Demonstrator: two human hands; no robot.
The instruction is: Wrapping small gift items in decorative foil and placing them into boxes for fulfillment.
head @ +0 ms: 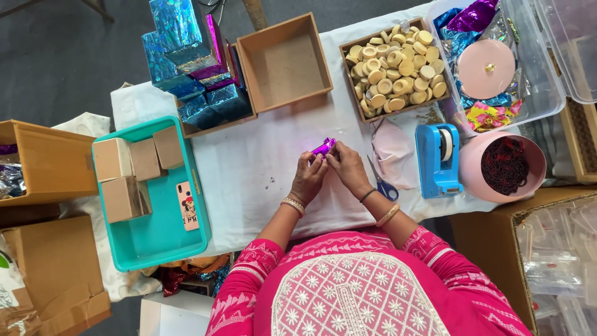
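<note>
Hands together at centre of white-covered counter: left hand and right hand both closed by fingertips on small purple foil-wrapped piece, held just above cloth. Judged light, thin-skinned, slippery and easily creased; best pinched at ends, not across middle. Blue-handled scissors just beside right wrist, blue tape dispenser near, wooden box of pale round discs beyond. Teal tray well apart.
</note>
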